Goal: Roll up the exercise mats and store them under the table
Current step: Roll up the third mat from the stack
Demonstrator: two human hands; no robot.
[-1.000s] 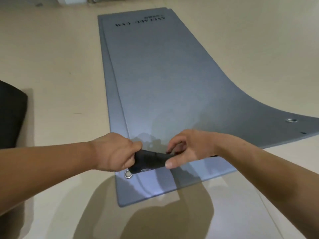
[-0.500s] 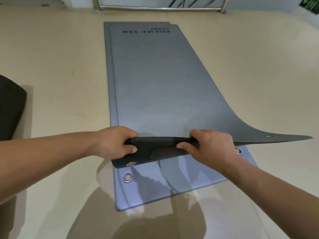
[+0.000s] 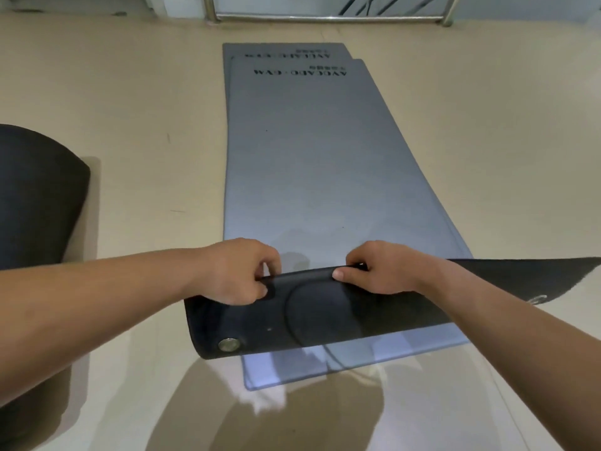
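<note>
Top mat on lower mat, grey face up, far edge just short of lower mat's far edge. Near end folded over and held above lower mat's near end, dark underside up, metal eyelet at its left corner. Left hand clamped on the fold, fingers curled over it, thumb on the dark side. Right hand pinching the same fold, further toward lower mat's right edge. Left of lower mat, well apart, a dark bulk, perhaps a rolled mat.
</note>
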